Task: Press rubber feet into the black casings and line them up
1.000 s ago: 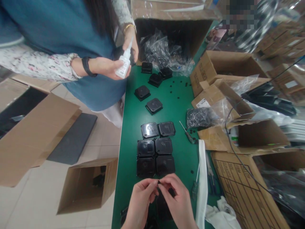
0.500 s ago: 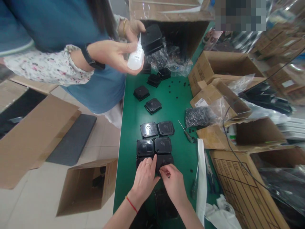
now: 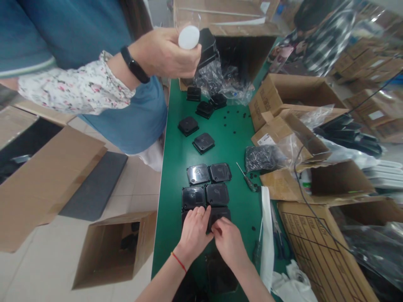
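Observation:
Several flat black plastic covers (image 3: 206, 184) lie in a block on the green table (image 3: 236, 142). My left hand (image 3: 195, 233) rests flat on the nearest covers, fingers stretched out. My right hand (image 3: 228, 241) sits beside it with fingertips pinched together against the cover at the block's near right corner (image 3: 222, 213); what they pinch is too small to make out. More black covers (image 3: 203, 142) lie farther up the table.
A co-worker in blue stands at the left, a hand (image 3: 165, 52) holding a white bottle (image 3: 189, 37) and a black cover (image 3: 206, 46). Open cardboard boxes (image 3: 292, 90) crowd the right side. A screwdriver (image 3: 247, 178) and bag of small black parts (image 3: 261, 157) lie near them.
My hands went from being raised and pinching a small part to pressing down on the nearest covers. The co-worker lifted the bottle and a black cover higher.

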{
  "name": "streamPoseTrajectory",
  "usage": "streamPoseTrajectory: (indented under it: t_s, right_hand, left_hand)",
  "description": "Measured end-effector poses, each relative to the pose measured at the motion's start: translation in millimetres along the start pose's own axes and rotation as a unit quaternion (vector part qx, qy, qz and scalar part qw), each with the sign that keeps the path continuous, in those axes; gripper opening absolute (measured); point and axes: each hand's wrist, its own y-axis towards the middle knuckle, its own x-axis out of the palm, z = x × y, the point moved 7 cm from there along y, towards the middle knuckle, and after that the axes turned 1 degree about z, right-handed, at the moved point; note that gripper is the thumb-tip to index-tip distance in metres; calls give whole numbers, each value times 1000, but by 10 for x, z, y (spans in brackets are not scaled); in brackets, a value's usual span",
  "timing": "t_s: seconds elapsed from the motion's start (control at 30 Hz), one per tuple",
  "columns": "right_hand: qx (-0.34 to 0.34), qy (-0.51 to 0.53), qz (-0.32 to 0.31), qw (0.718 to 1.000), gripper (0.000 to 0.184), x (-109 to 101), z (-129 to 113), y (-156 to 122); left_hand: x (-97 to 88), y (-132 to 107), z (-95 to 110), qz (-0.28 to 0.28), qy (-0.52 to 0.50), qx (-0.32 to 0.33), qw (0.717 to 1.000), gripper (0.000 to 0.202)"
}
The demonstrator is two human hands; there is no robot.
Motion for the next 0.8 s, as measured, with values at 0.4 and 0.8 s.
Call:
streamPoseTrajectory:
  t_s: [0.4, 0.8]
  right_hand:
    - [36, -44, -17, 998, 28, 13, -41, 90]
    - [76, 164, 55, 982, 18, 81, 337, -193]
  left_hand:
    - [-46, 16, 41, 11, 8, -17, 1000, 53]
    - [1, 0, 16, 11, -6, -34, 999, 64]
